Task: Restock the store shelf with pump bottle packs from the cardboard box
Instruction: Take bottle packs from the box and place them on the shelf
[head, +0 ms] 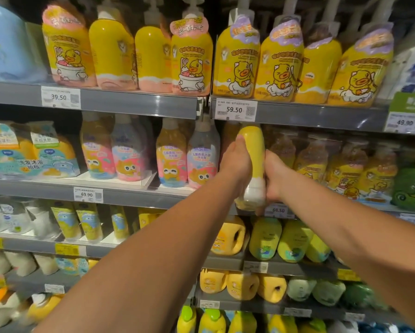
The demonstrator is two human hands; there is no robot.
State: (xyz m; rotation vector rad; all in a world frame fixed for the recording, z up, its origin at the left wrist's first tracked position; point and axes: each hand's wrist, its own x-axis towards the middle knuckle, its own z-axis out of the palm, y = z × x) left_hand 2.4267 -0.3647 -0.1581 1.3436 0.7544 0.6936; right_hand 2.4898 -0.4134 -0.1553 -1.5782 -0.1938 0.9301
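Two forearms were in view — both bare to the frame edge. Left hand and right hand were bare too.

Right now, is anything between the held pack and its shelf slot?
Nothing visible. The left hand and right hand hold the pump bottle pack at a gap between neighbouring packs; the upper shelf rail sits just above.

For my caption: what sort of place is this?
Likely a shop aisle: shelves of duck-label pump bottles, price tags on shelf edges. The left hand and right hand hold a yellow pack.
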